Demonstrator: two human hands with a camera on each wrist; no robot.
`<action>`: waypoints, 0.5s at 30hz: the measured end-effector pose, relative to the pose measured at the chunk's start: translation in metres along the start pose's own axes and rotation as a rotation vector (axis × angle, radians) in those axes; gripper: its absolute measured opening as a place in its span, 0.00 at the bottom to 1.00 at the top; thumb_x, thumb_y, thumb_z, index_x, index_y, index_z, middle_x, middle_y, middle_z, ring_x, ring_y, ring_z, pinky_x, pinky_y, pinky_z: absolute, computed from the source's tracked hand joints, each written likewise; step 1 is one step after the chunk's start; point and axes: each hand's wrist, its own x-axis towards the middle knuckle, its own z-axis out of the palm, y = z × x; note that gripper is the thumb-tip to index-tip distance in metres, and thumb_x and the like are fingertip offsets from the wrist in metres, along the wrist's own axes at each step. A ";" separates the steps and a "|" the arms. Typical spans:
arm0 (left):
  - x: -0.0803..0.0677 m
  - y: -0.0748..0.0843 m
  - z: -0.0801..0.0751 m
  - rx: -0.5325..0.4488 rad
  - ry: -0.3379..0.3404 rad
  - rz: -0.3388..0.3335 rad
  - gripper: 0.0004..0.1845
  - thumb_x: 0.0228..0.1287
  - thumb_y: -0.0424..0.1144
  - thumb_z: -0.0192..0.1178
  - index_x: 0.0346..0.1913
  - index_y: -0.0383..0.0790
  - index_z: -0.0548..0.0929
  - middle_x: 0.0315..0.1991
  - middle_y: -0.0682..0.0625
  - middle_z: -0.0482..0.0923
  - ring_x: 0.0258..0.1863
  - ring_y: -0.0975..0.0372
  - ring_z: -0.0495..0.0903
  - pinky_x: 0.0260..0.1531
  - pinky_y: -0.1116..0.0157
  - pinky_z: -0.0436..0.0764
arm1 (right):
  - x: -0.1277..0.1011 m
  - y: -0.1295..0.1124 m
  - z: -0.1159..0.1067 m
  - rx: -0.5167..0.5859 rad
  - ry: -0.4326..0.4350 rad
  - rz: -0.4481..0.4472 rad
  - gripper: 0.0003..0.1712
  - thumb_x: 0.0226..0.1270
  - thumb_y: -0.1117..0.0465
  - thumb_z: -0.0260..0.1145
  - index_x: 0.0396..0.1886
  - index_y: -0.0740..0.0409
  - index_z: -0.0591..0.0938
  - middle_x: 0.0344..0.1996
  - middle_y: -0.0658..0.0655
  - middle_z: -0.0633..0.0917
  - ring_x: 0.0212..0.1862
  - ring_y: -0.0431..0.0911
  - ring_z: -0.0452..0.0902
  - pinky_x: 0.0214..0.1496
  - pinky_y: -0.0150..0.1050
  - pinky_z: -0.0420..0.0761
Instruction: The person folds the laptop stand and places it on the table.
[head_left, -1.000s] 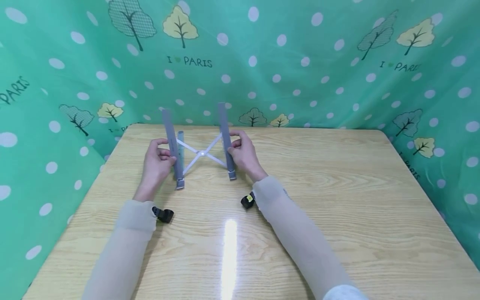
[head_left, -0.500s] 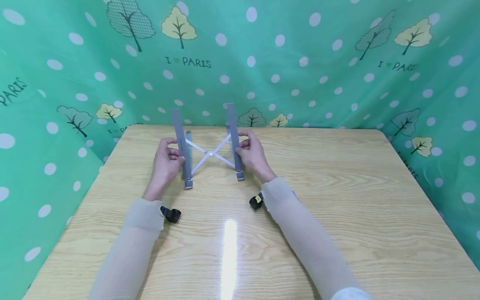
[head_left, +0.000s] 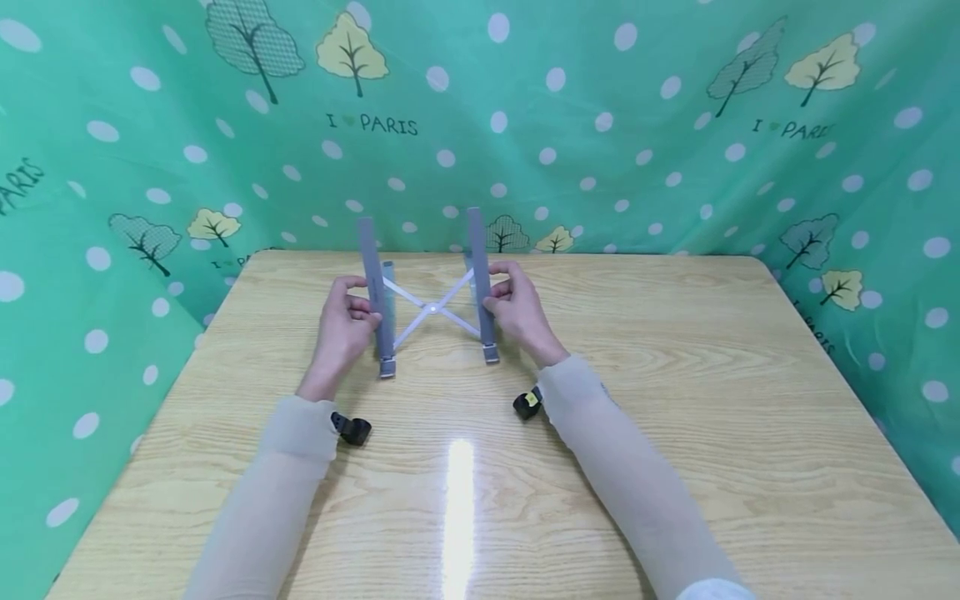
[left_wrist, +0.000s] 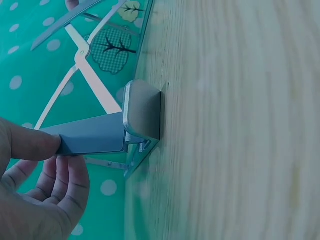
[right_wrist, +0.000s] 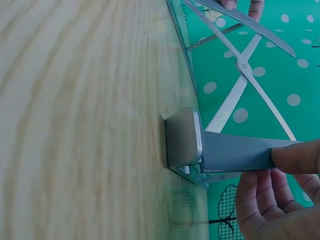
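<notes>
A grey folding laptop stand (head_left: 432,308) is spread out near the table's back edge, its two side arms joined by a crossed X brace. On its left arm, my left hand (head_left: 345,325) pinches the bar between thumb and fingers. The opposite arm is pinched the same way by my right hand (head_left: 522,312). In the left wrist view, the thumb of my left hand (left_wrist: 40,185) presses on top of the grey bar (left_wrist: 92,134), fingers curled beneath. The right wrist view has the stand's lipped front end (right_wrist: 182,139) at the tabletop, beside my right hand (right_wrist: 285,195).
The wooden table (head_left: 675,400) stretches far to the right and toward me. Behind it and along both sides hangs a green dotted curtain (head_left: 600,167). Black wrist cameras (head_left: 352,431) sit on both cuffs, low over the tabletop.
The laptop stand and both hands have shifted to the right across the table. Both hands keep their pinch on its arms, and the X brace stays spread.
</notes>
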 end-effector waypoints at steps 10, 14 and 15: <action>0.000 0.004 0.013 0.001 -0.018 0.038 0.30 0.57 0.20 0.57 0.61 0.40 0.65 0.37 0.41 0.72 0.33 0.57 0.72 0.32 0.71 0.75 | -0.004 0.002 -0.016 -0.041 0.014 -0.003 0.28 0.65 0.72 0.61 0.61 0.47 0.70 0.38 0.58 0.77 0.39 0.49 0.74 0.42 0.41 0.79; 0.000 0.006 0.019 -0.002 -0.027 0.041 0.29 0.56 0.20 0.57 0.61 0.40 0.65 0.36 0.41 0.72 0.34 0.57 0.72 0.33 0.70 0.76 | -0.006 0.003 -0.022 -0.047 0.014 0.011 0.28 0.65 0.72 0.61 0.62 0.47 0.69 0.39 0.58 0.77 0.39 0.50 0.74 0.43 0.41 0.80; 0.000 0.007 0.020 -0.005 -0.030 0.040 0.29 0.56 0.20 0.57 0.61 0.40 0.65 0.36 0.41 0.72 0.34 0.57 0.72 0.34 0.69 0.76 | -0.007 0.003 -0.024 -0.049 0.016 0.017 0.28 0.65 0.72 0.61 0.61 0.47 0.69 0.39 0.58 0.77 0.39 0.50 0.74 0.43 0.41 0.80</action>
